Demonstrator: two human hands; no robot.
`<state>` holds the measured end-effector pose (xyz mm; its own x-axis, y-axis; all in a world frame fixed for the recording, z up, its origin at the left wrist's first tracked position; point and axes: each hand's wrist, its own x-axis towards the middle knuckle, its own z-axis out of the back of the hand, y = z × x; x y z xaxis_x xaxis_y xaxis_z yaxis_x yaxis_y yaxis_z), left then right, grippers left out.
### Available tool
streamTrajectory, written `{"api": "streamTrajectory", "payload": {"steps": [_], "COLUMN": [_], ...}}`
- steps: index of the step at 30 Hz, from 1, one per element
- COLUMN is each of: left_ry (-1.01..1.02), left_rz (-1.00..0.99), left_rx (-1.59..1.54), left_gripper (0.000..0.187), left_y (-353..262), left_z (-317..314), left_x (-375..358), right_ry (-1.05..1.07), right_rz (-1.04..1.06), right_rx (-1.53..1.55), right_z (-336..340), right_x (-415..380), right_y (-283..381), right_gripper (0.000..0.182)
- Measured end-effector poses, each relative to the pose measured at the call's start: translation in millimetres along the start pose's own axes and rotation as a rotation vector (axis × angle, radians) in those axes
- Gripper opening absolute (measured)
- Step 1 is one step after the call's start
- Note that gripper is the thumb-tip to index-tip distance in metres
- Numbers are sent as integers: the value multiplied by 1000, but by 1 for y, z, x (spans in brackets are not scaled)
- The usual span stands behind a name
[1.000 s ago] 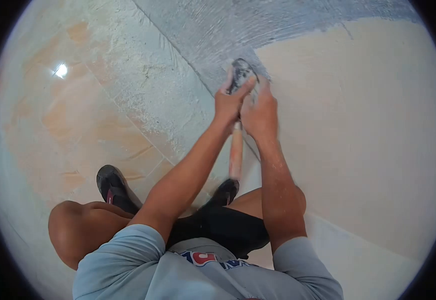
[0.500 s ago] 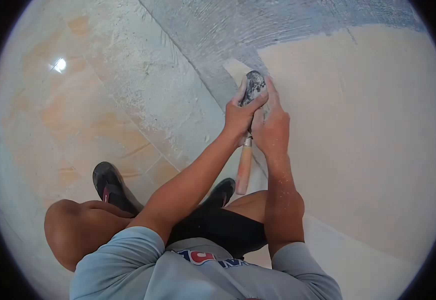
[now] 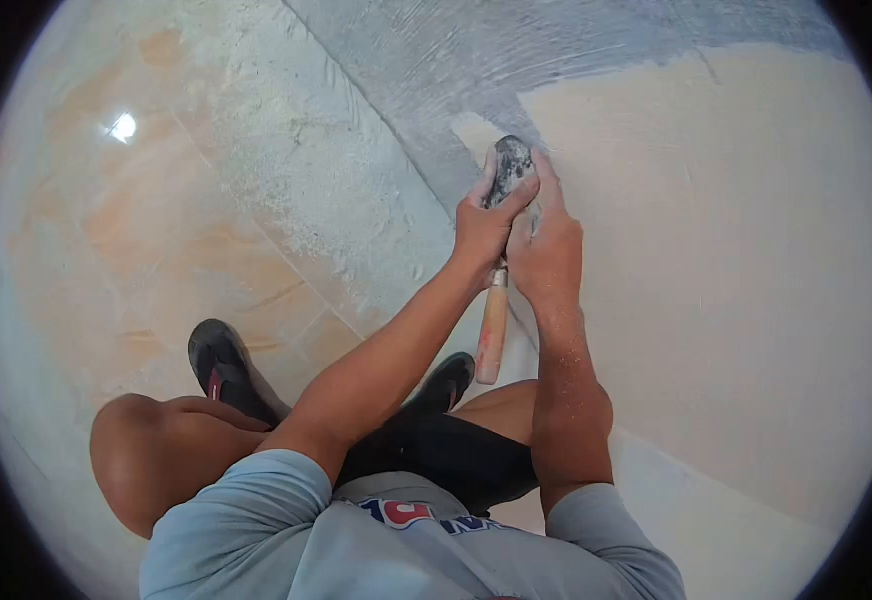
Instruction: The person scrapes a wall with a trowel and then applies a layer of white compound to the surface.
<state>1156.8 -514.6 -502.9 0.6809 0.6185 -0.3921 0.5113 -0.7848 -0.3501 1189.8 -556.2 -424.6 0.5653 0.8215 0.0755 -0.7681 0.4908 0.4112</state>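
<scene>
Trowel (image 3: 512,172): dark rounded blade, smeared white; wooden handle (image 3: 493,330) below both hands, near the coated surface's left edge
Left hand (image 3: 486,218): grasps blade
Right hand (image 3: 550,240): against blade's right side, fingers extended
Coated surface (image 3: 716,230): ridged grey, smoother cream
Change: trowel farther right, cream patch (image 3: 475,134) exposed

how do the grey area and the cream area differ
The grey area is bluish and darker, while the cream area is pale and warm. The grey area looks rough, with streaks and ridges; the cream area looks mostly smooth, with a few faint marks. The grey area runs across the top, while the cream area fills much of the right. They share an uneven border.
</scene>
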Motion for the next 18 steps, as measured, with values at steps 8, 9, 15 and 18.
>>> {"api": "streamTrajectory", "payload": {"steps": [8, 9, 15, 18], "left_ry": [-21, -17, 6, -16], "left_rz": [-43, -50, -26, 21], "left_rx": [-52, -50, -14, 40], "left_gripper": [88, 88, 84, 85], "left_y": [-5, -6, -6, -1], "left_z": [34, 40, 27, 10], "left_x": [42, 47, 33, 11], "right_ry": [59, 57, 122, -6], "right_rz": [-31, -9, -106, -34], "right_rx": [-67, -73, -82, -90], "right_z": [-35, -42, -20, -5], "right_x": [32, 36, 25, 7], "right_y": [0, 4, 14, 11], "right_gripper": [56, 56, 56, 55]}}
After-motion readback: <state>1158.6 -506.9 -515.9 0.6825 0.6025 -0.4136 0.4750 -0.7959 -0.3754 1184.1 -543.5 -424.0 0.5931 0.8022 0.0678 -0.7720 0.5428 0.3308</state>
